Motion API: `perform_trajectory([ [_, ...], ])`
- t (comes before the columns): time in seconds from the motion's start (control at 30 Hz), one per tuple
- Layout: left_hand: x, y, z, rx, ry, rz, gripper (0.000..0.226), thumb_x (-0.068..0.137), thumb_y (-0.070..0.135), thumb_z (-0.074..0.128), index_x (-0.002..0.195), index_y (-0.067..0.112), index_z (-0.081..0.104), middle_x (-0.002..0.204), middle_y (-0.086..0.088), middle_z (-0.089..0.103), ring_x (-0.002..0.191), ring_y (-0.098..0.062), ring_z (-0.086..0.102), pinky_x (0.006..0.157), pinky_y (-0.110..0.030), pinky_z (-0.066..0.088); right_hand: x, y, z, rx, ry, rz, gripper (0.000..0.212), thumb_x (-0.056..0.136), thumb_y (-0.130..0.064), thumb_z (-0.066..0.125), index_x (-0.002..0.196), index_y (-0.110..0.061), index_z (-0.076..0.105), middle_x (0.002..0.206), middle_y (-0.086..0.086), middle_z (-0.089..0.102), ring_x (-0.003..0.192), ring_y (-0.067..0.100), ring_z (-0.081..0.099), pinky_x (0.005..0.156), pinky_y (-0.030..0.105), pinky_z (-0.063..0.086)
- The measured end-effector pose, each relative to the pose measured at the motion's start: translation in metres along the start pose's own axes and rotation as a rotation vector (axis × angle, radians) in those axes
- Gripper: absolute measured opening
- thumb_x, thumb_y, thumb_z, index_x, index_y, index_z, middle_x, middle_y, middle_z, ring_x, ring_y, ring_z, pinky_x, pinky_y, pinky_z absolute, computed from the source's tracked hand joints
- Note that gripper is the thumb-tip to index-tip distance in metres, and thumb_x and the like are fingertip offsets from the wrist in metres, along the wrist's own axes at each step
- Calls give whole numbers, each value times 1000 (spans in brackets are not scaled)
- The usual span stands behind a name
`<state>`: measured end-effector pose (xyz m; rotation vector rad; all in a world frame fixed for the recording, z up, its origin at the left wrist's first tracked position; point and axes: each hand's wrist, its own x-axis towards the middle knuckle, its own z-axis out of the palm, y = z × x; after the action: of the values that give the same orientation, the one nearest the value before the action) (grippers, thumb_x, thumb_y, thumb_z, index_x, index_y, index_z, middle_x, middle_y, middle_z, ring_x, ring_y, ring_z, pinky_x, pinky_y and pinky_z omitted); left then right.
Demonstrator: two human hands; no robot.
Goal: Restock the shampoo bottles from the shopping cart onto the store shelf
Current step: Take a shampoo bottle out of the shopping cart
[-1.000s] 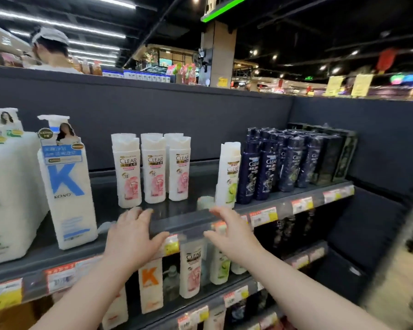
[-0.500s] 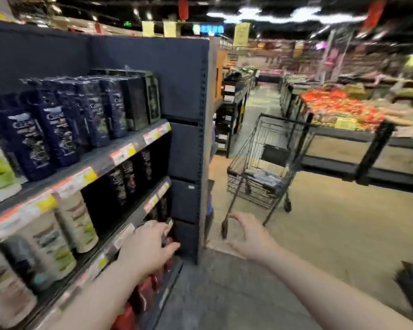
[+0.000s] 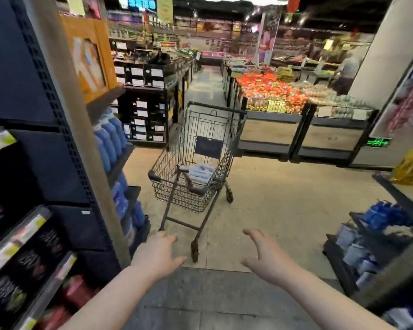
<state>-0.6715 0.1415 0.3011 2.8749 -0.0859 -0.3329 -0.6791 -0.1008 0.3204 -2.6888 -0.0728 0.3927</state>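
Shelving (image 3: 65, 129) is running down the side beyond the left fingers, its end post and blurred dark bottles just outboard of them, with price strips along the edges. Floor tiles (image 3: 284, 210) are spreading pale ahead of both sets of fingertips. A wire shopping cart (image 3: 196, 163) is standing well apart from the fingers, straight ahead and between the two hands' lines of reach, its near wheel showing just past the left fingertips in the frame. Inside its basket, pale grey-white packs or bottles (image 3: 198, 172) are lying flat in a stack; whether they are the shampoo bottles is too blurred to tell, though I am judging they are the stock to be moved.

The right hand (image 3: 267, 258) is stretching forward with fingers spread wide and gripping nothing. The left hand (image 3: 156, 254) is reaching forward too, fingers loosely extended and close together, also holding nothing.

Judging progress: with stock lying in the cart and both hands empty and heading towards it, restocking is not finished; at least one more pick-up and placement on the shelf is remaining.
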Motion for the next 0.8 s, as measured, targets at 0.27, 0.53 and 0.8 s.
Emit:
perform_trajectory([
  [0.27, 115, 48, 1, -1, -22, -19, 65, 85, 57, 52, 139, 23, 39, 140, 0, 41, 128, -20, 41, 102, -33, 38, 99, 54, -49, -44, -43, 48, 69, 86, -35, 61, 145, -27, 26, 148, -2, 32, 133, 22, 36, 107, 38, 38],
  [0.53, 272, 54, -4, -41, -39, -35, 72, 85, 56, 53, 145, 23, 29, 150, -1, 31, 134, -20, 36, 107, -36, 37, 249, 76, -87, -112, -39, 24, 68, 86, -38, 60, 144, -26, 26, 148, -6, 31, 134, 16, 34, 108, 30, 34],
  [0.8, 451, 58, -50, -55, -41, -26, 72, 84, 57, 54, 142, 22, 32, 146, -3, 35, 132, -21, 37, 108, -38, 37, 411, 82, -140, -145, -46, 23, 69, 85, -39, 61, 144, -24, 27, 148, -4, 31, 135, 15, 33, 109, 26, 29],
])
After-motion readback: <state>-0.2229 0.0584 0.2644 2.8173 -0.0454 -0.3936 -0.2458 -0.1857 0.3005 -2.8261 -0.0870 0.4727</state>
